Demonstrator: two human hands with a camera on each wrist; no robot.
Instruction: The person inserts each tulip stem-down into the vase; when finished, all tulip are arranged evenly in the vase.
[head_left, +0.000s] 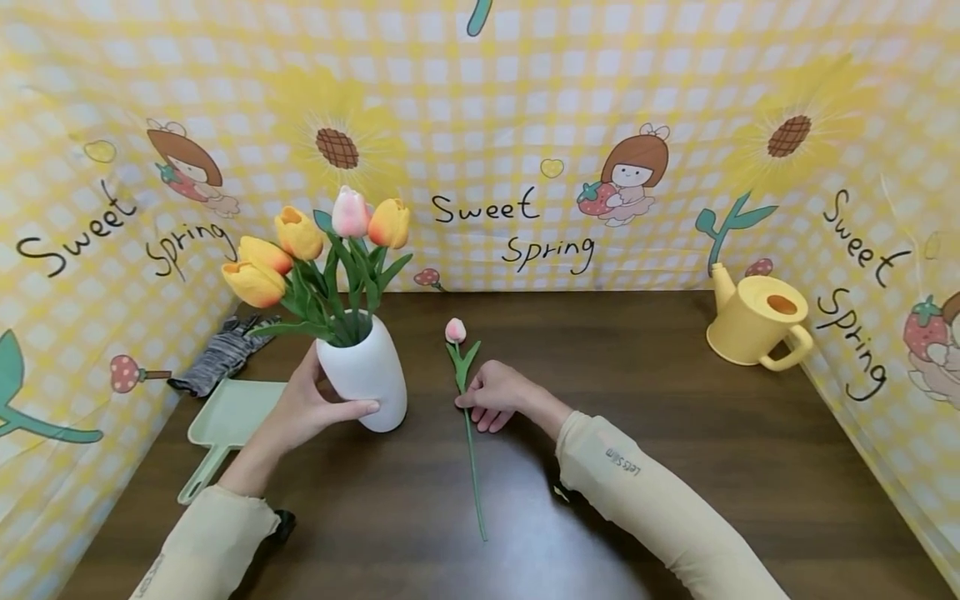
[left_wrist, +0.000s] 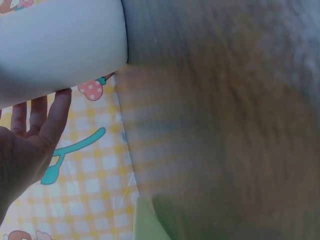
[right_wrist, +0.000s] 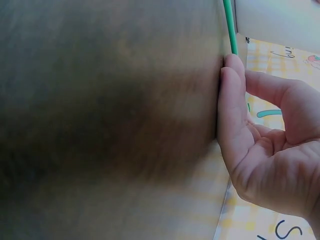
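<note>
A white vase (head_left: 367, 375) stands on the brown table, holding several orange-yellow tulips (head_left: 257, 283) and a pink tulip (head_left: 350, 212). My left hand (head_left: 306, 402) grips the vase's left side, thumb across its front. In the left wrist view, fingers (left_wrist: 55, 117) touch the vase wall (left_wrist: 60, 47). To the right of the vase, a single pink artificial tulip (head_left: 455, 331) lies on the table, its stem end toward me. My right hand (head_left: 498, 392) pinches that tulip's stem just below the leaves; the right wrist view shows the green stem (right_wrist: 230, 25) at the fingertips.
A pale green dustpan (head_left: 236, 408) lies left of the vase, with grey gloves (head_left: 221, 354) behind it. A yellow watering can (head_left: 757, 321) stands at the back right. Patterned cloth (head_left: 487, 150) walls in the table (head_left: 637, 375) at the back and both sides.
</note>
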